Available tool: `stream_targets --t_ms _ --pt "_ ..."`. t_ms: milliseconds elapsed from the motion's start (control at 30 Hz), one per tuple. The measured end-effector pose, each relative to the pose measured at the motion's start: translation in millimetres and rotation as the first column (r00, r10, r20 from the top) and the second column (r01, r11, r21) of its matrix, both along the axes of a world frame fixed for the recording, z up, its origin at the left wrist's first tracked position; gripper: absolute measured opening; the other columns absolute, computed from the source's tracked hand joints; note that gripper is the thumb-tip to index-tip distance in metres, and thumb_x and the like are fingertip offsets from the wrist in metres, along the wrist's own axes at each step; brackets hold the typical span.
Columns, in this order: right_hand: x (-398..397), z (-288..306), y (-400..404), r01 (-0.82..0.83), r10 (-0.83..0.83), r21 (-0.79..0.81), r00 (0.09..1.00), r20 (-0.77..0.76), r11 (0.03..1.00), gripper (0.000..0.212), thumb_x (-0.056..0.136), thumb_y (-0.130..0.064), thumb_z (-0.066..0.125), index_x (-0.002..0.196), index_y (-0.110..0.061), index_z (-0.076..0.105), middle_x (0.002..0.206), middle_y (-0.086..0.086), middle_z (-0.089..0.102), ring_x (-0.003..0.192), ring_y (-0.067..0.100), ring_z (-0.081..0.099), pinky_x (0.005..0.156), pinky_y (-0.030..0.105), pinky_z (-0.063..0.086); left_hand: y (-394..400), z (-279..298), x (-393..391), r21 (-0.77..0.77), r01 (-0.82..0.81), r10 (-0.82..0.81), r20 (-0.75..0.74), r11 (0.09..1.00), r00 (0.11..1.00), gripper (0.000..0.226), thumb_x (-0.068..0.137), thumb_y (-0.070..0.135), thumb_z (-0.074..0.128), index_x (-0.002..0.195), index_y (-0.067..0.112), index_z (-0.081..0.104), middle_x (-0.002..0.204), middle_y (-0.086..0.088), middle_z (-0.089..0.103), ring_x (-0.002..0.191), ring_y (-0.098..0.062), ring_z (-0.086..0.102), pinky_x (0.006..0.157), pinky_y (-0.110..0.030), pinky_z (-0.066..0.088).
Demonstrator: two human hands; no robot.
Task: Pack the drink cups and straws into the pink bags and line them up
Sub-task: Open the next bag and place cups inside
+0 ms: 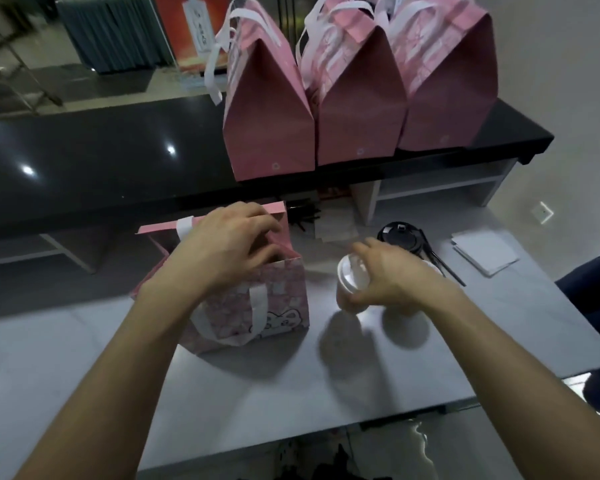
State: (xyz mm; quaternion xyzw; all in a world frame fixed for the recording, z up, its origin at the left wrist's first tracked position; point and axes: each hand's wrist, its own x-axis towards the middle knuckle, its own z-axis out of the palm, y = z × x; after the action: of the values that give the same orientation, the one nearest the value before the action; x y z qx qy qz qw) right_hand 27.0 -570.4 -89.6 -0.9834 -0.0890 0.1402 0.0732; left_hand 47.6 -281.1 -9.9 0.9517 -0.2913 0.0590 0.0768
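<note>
A pale grey tabletop [257, 393] is seen, on which an open pink bag [278, 299] stands beneath the left grip [229, 247]. Just beyond the right grip [385, 275], a black lid [397, 235] and dark straws [444, 265] are laid, with white napkins [485, 252] further right. Three closed pink bags [357, 109] are lined up on the raised black counter [101, 154] behind.

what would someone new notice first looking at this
Most striking are the three tall pink bags lined up on the black counter at the back. Nearer, on the grey table, the left hand holds open the mouth of a patterned pink bag, while the right hand grips a white-lidded cup just beside it.
</note>
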Motion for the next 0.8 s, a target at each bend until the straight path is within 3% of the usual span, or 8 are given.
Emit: stream_targets --t_ms 167,233,300,433,500,567,667,800 --pt "18 83 12 -0.03 -0.087 0.342 0.943 0.322 0.939 0.103 0.068 -0.087 0.068 0.151 -0.028 0.052 0.133 -0.005 0.061 0.116 0.02 0.061 0.096 0.041 0.053 46 10 -2 -0.01 -0.179 0.179 -0.02 0.984 0.984 0.012 0.1 0.031 0.071 0.108 0.039 0.072 0.103 0.018 0.064 0.095 -0.008 0.064 0.085 -0.04 0.062" --pt "23 109 26 -0.083 -0.158 0.526 0.904 0.398 0.847 0.102 0.068 -0.088 0.068 0.146 -0.024 0.055 0.13 -0.007 0.065 0.111 0.014 0.063 0.091 0.026 0.052 67 11 -4 0.005 -0.244 0.244 -0.056 0.97 0.968 0.017 0.095 0.027 0.074 0.097 0.043 0.069 0.093 0.02 0.065 0.086 -0.005 0.064 0.079 -0.039 0.063" --pt "26 127 44 -0.127 -0.212 0.675 0.893 0.396 0.727 0.088 0.072 -0.085 0.069 0.135 -0.024 0.061 0.119 -0.011 0.067 0.102 0.005 0.065 0.075 0.01 0.049 81 8 -6 0.033 -0.291 0.293 -0.101 0.956 0.951 0.017 0.093 0.027 0.076 0.091 0.043 0.07 0.088 0.02 0.068 0.083 -0.006 0.066 0.077 -0.04 0.064" --pt "33 142 82 -0.162 -0.185 0.772 0.922 0.341 0.615 0.071 0.078 -0.082 0.062 0.123 -0.027 0.067 0.114 -0.009 0.069 0.099 0.002 0.065 0.068 0.01 0.05 93 -4 -6 0.086 -0.248 0.258 -0.14 0.965 0.956 0.019 0.096 0.023 0.074 0.107 0.035 0.083 0.108 0.012 0.078 0.098 -0.009 0.07 0.09 -0.037 0.063" --pt "37 139 96 -0.163 -0.155 0.754 0.93 0.332 0.636 0.07 0.077 -0.085 0.057 0.119 -0.03 0.068 0.111 -0.011 0.068 0.096 0.001 0.064 0.066 0.009 0.046 99 -10 -1 0.054 -0.188 0.193 -0.105 0.981 0.976 0.037 0.093 0.026 0.08 0.13 0.033 0.077 0.134 0.01 0.074 0.128 -0.013 0.064 0.117 -0.039 0.051" --pt "41 134 105 -0.163 -0.114 0.729 0.943 0.314 0.664 0.069 0.078 -0.086 0.054 0.119 -0.032 0.068 0.11 -0.012 0.068 0.096 0.001 0.065 0.07 0.016 0.049 106 -14 5 0.059 -0.158 0.163 -0.083 0.986 0.983 0.068 0.089 0.043 0.085 0.151 0.033 0.061 0.155 0.008 0.06 0.153 -0.017 0.044 0.135 -0.042 0.021" --pt "44 127 113 -0.165 -0.018 0.68 0.967 0.254 0.715 0.068 0.077 -0.088 0.057 0.124 -0.04 0.065 0.113 -0.014 0.066 0.097 0.003 0.066 0.073 0.026 0.053 115 -19 15 0.071 -0.118 0.123 -0.083 0.991 0.989 0.112 0.079 0.069 0.084 0.169 0.024 0.035 0.176 0.001 0.034 0.167 -0.016 0.013 0.133 -0.032 -0.015" --pt "52 121 123 -0.216 0.15 0.589 0.976 0.158 0.779 0.075 0.07 -0.085 0.07 0.134 -0.049 0.057 0.12 -0.021 0.062 0.108 0.003 0.062 0.083 0.027 0.053 123 -26 27 0.057 -0.095 0.103 -0.175 0.994 0.979 0.145 0.063 0.089 0.069 0.175 0.019 0.008 0.184 -0.001 0.005 0.159 -0.001 -0.021 0.129 -0.035 -0.026"
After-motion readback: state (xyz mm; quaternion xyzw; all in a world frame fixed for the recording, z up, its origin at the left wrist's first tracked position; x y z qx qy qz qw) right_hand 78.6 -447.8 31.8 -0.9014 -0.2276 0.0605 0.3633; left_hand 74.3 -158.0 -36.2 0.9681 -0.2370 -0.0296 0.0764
